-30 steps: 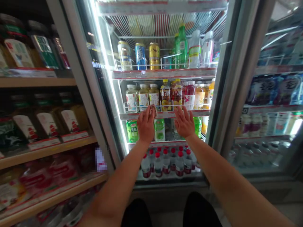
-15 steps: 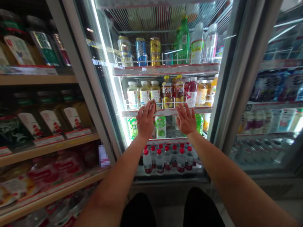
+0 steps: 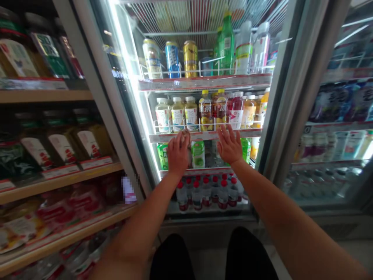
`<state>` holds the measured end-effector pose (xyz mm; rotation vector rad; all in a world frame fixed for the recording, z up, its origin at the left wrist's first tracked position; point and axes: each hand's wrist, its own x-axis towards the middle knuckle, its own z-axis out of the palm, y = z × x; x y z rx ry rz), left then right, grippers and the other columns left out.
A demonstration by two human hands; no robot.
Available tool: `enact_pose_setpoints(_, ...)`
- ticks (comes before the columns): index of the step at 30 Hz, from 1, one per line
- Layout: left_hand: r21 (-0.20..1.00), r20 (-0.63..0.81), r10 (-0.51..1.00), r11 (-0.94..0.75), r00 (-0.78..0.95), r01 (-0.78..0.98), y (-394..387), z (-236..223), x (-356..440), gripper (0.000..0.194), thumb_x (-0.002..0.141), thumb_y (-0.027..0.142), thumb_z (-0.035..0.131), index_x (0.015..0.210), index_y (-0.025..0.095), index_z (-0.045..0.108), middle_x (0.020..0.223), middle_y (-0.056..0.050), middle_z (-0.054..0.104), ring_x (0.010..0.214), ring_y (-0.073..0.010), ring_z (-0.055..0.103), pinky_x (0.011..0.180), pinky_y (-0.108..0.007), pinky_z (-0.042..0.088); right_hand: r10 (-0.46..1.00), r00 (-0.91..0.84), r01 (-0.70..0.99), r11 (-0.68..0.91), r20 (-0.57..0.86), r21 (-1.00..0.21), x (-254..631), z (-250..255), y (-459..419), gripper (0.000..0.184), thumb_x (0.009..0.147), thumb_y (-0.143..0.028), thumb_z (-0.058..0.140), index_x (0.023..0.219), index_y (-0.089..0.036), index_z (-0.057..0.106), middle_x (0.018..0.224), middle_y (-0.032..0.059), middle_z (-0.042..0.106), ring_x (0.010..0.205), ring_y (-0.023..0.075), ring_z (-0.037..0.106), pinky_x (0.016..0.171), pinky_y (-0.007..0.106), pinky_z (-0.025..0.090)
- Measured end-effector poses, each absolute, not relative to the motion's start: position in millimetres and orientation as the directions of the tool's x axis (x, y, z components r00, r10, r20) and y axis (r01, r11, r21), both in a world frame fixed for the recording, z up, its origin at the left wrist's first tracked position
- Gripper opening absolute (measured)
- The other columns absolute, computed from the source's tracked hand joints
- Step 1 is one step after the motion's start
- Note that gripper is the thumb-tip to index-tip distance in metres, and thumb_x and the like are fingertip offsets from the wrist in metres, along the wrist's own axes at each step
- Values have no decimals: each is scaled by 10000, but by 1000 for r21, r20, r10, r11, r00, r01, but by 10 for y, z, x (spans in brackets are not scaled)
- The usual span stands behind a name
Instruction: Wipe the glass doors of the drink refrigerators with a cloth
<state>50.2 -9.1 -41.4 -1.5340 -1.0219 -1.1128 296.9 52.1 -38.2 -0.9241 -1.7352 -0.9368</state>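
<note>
My left hand [image 3: 177, 156] is closed round a small crumpled brownish-white cloth [image 3: 185, 137], held up to the glass door of a lit drinks cooler. Only the upper part of the cloth shows past my fingers. Flat, with fingers spread, my right hand [image 3: 230, 147] is against the same glass further right. Behind the hands, a shelf edge [image 3: 204, 135] carries several bottles, among them a yellow-capped tea bottle [image 3: 205, 111]. A green-labelled bottle [image 3: 198, 154] shows between my hands on the shelf below.
Cans, such as a gold can [image 3: 190, 58], and a green bottle [image 3: 226, 44] stand on the upper shelf. Red-capped water bottles [image 3: 197, 194] fill the bottom. Wooden shelves [image 3: 61, 184] with bottles and packets border the left; another cooler's metal frame [image 3: 309, 97] is at right.
My left hand has slid a little down and left with the cloth. My right hand keeps nearly the same place. The whole view has shifted slightly.
</note>
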Motion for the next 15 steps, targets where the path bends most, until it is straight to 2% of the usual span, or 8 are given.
enact_pose_setpoints(2, -459, 853, 132, -273, 506, 845, -169, -636, 521, 511, 999, 114, 447, 1473, 287, 524, 1473, -81, 565, 1317, -235, 518, 1084, -385, 420, 187, -287, 883, 433, 940, 183, 2969, -384, 525, 607, 1045, -338, 382, 1620, -236, 216, 1644, 84, 345, 1556, 272, 229, 1267, 536, 136)
enact_pose_setpoints(4, -606, 712, 166, -345, 683, 716, -221, -727, 496, 508, 995, 107, 466, 1449, 320, 546, 1453, -31, 591, 1297, -202, 539, 1068, -344, 426, 181, -287, 883, 432, 941, 186, 2967, -386, 528, 612, 1045, -340, 381, 1622, -234, 208, 1645, 85, 345, 1557, 269, 227, 1268, 531, 133)
enact_pose_setpoints(6, -565, 738, 199, -340, 645, 752, -216, -624, 442, 500, 989, 113, 473, 1440, 310, 560, 1460, -37, 585, 1315, -221, 527, 1077, -368, 421, 164, -287, 884, 424, 944, 196, 2966, -387, 527, 606, 1046, -341, 379, 1619, -226, 221, 1641, 87, 351, 1557, 267, 229, 1269, 525, 132)
enact_pose_setpoints(9, -306, 929, 149, -209, 340, 929, -145, -350, 400, 488, 989, 121, 451, 1441, 266, 569, 1483, -94, 556, 1349, -270, 491, 1101, -426, 398, 135, -288, 886, 412, 948, 210, 2967, -385, 522, 586, 1046, -339, 382, 1607, -210, 270, 1628, 89, 375, 1556, 262, 231, 1269, 517, 137)
enact_pose_setpoints(11, -181, 976, 95, -142, 195, 973, -120, -313, 430, 488, 994, 128, 444, 1456, 240, 553, 1498, -122, 534, 1365, -286, 471, 1114, -446, 380, 138, -288, 886, 414, 948, 209, 2968, -382, 519, 581, 1045, -341, 387, 1601, -206, 287, 1624, 89, 383, 1558, 260, 224, 1270, 516, 135)
enact_pose_setpoints(12, -187, 975, 93, -139, 201, 973, -125, -359, 454, 491, 994, 127, 446, 1463, 237, 545, 1499, -124, 533, 1367, -288, 469, 1115, -447, 375, 146, -288, 885, 418, 946, 205, 2969, -381, 518, 581, 1045, -343, 388, 1601, -207, 290, 1625, 89, 380, 1559, 260, 220, 1271, 517, 132)
enact_pose_setpoints(13, -259, 954, 110, -165, 279, 952, -140, -435, 473, 497, 994, 124, 452, 1468, 248, 538, 1495, -115, 540, 1365, -278, 475, 1111, -433, 376, 156, -287, 884, 422, 945, 199, 2969, -381, 519, 581, 1044, -344, 389, 1600, -209, 291, 1628, 89, 375, 1560, 260, 217, 1272, 520, 130)
enact_pose_setpoints(15, -486, 832, 147, -270, 534, 831, -178, -596, 480, 513, 991, 109, 465, 1461, 301, 539, 1475, -60, 570, 1345, -231, 502, 1095, -379, 384, 178, -284, 883, 430, 942, 185, 2968, -380, 521, 582, 1043, -343, 391, 1601, -215, 290, 1634, 87, 364, 1561, 264, 214, 1272, 526, 128)
